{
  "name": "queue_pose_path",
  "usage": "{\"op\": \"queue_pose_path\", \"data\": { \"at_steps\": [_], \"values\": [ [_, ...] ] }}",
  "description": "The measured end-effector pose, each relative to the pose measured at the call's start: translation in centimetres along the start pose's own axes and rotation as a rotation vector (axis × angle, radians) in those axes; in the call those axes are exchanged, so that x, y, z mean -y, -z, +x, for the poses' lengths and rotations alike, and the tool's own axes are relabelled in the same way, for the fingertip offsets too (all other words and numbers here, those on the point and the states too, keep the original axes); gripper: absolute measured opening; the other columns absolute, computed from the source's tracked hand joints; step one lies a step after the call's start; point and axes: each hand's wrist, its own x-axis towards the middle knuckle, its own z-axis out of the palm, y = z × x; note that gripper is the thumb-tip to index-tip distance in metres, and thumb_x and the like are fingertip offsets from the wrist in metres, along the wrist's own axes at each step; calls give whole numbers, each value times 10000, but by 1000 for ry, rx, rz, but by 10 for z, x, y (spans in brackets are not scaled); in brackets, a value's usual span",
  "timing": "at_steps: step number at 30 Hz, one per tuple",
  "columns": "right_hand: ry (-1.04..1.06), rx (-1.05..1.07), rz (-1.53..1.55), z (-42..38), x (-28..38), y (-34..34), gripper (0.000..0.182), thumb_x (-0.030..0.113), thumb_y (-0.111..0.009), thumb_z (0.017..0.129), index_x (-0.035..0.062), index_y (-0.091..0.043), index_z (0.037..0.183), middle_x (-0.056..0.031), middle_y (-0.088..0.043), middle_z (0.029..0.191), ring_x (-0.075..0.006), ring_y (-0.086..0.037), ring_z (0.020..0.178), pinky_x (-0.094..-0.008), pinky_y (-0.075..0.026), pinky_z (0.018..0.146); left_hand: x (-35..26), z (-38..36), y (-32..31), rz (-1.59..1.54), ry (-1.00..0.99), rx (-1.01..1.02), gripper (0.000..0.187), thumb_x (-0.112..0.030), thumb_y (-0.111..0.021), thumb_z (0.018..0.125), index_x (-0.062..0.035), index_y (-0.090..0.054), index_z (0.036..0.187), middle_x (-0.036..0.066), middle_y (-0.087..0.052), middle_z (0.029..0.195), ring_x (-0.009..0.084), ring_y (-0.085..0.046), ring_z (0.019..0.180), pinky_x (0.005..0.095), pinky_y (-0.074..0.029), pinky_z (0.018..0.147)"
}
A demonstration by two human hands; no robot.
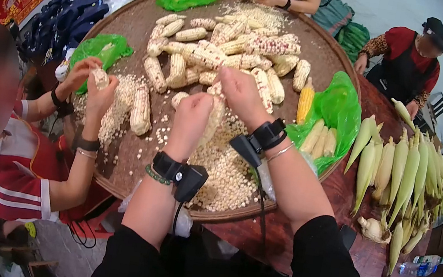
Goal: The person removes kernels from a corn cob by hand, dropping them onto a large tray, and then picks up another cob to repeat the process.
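Note:
My left hand and my right hand are both closed around one ear of corn, its pale, red-speckled kernels showing between them. My fingers are mostly turned away from view. Beneath my hands lies a heap of loose kernels on the round brown tray. Just beyond, a pile of husked, white and red-speckled corn ears covers the middle of the tray. One speckled ear rests to the left of my left hand.
Green plastic bags lie on the tray, one with pale ears beside a yellow ear. Unhusked corn and a bottle occupy the red table. A person at left holds corn; others work across the tray and at right.

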Motion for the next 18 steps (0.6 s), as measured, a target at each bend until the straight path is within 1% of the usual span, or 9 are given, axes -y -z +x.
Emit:
{"op": "queue_pose_path", "data": {
  "at_steps": [2,3,5,6,10,12,13,15,18],
  "values": [
    [-42,34,46,2,-4,2,426,314,-439,1002,-2,-630,790,-46,-528,630,-120,-483,594,-308,-413,554,3,4,2,-14,32,33,367,-255,-441,946,48,-583,795,16,-540,710,106,-472,691,280,-401,654],
    [-48,40,50,2,-6,3,426,314,-439,1002,-2,-630,790,-46,-528,630,-120,-483,594,-308,-413,554,2,0,-1,-15,40,28,367,-255,-441,946,48,-583,795,16,-540,710,106,-472,691,280,-401,654],
    [-90,50,59,3,-4,5,421,306,-439,1006,-8,-637,807,-34,-535,655,-108,-477,611,-292,-410,565,-14,-9,-14,-345,-50,-65,413,-288,-404,971,59,-606,873,4,-562,764,126,-482,727,286,-407,698],
    [-118,49,102,2,-3,5,419,299,-440,1007,-13,-640,813,-21,-540,669,-94,-469,613,-279,-404,566,-27,-12,-18,-427,52,-102,435,-337,-445,990,55,-626,945,-6,-591,815,104,-483,743,253,-401,695],
    [-158,93,82,4,-2,8,420,300,-448,1007,-15,-641,807,-8,-551,686,-82,-467,630,-265,-402,576,-37,-12,-17,-215,76,3,430,-382,-522,977,29,-647,957,-10,-608,838,72,-500,764,230,-399,695],
    [-162,88,182,3,0,6,422,307,-458,1005,-9,-638,790,2,-546,689,-75,-471,654,-257,-400,588,-32,-11,-19,-79,-69,-32,411,-386,-597,944,20,-658,972,-39,-555,776,32,-433,698,210,-350,613],
    [-162,87,184,3,0,6,422,307,-458,1005,-9,-638,790,2,-546,689,-75,-471,654,-257,-400,588,-30,-11,-18,-77,-68,-33,411,-386,-597,944,20,-658,972,-39,-555,776,32,-433,698,210,-350,613],
    [-132,92,238,3,1,6,449,328,-488,981,-48,-603,764,-74,-523,622,-141,-468,590,-322,-410,560,-28,-10,-15,-95,-64,46,381,-359,-611,940,16,-664,982,-71,-506,725,20,-373,638,212,-291,549],
    [-114,60,186,4,-2,4,455,337,-487,983,-43,-615,769,-80,-527,624,-146,-480,590,-322,-414,564,-26,-9,-14,-139,-20,53,364,-342,-606,943,14,-670,991,-87,-495,704,7,-348,614,209,-261,523]
  ]
}}
